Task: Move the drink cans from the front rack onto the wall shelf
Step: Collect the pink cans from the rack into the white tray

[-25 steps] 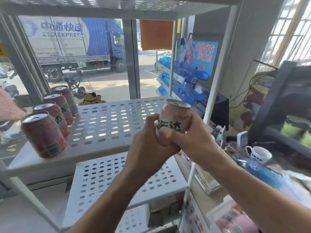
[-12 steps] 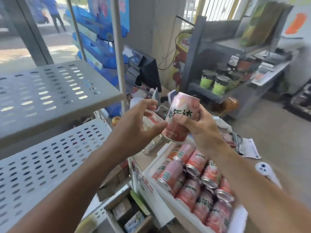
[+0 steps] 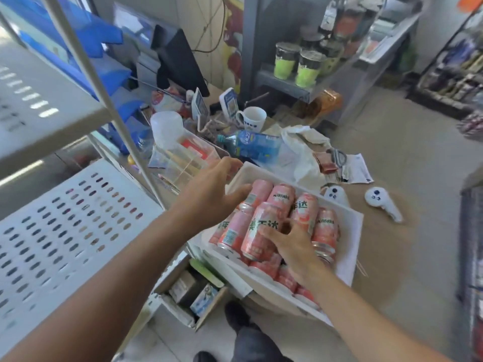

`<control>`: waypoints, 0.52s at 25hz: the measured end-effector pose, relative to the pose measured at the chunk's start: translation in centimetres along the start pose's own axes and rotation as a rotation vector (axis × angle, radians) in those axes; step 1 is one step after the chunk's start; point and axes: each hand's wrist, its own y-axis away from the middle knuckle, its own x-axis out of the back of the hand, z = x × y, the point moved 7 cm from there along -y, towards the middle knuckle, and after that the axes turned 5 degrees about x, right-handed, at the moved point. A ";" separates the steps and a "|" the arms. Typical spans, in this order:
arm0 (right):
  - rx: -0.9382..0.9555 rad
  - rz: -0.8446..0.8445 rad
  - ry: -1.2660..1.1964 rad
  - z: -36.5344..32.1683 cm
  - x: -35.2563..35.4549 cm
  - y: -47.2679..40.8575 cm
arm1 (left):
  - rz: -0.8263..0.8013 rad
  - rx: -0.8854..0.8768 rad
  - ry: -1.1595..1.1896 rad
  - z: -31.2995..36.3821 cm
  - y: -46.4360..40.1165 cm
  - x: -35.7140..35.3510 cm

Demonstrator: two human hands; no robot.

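Your right hand (image 3: 292,246) is wrapped around one pink drink can (image 3: 261,231), fingers curled over its side, apparently so you can carry it on its own. That can sits on top of the other pink cans (image 3: 300,212), which lie packed on their sides in a white tray (image 3: 350,246) on the cluttered table (image 3: 386,257). The held can's long axis runs diagonally: its metal end points toward you and to the left, its far end up and to the right. Your left hand (image 3: 209,194) hovers with fingers spread and relaxed at the tray's far left corner, holding nothing; whether it touches a can is unclear. A white perforated shelf (image 3: 65,231) stands to your left.
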 end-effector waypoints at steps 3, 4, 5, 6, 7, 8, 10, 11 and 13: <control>-0.043 0.035 0.077 3.2 -0.3 -0.1 | -0.068 0.008 -0.029 -0.7 0.0 -1.7; -0.048 0.047 0.115 3.9 -0.4 -0.3 | -0.082 0.017 -0.033 -1.0 0.1 -2.0; -0.055 0.061 0.160 4.3 -0.4 -0.6 | -0.089 0.029 -0.027 -1.3 0.1 -2.1; -0.064 0.075 0.196 4.6 -0.4 -0.8 | -0.091 0.039 -0.015 -1.7 0.2 -2.1; -0.069 0.086 0.222 4.7 -0.4 -0.9 | -0.090 0.047 -0.005 -1.9 0.2 -2.0; -0.070 0.099 0.249 4.6 -0.3 -0.9 | -0.086 0.051 -0.002 -2.1 0.3 -1.8; -0.069 0.138 0.325 4.1 0.1 -0.8 | -0.077 0.056 -0.004 -2.4 0.4 -1.3; -0.064 0.150 0.375 4.0 0.4 -1.0 | -0.071 0.058 -0.003 -2.5 0.5 -1.1; -0.074 0.125 0.467 4.0 0.7 -1.3 | -0.063 0.072 0.001 -2.7 0.6 -0.7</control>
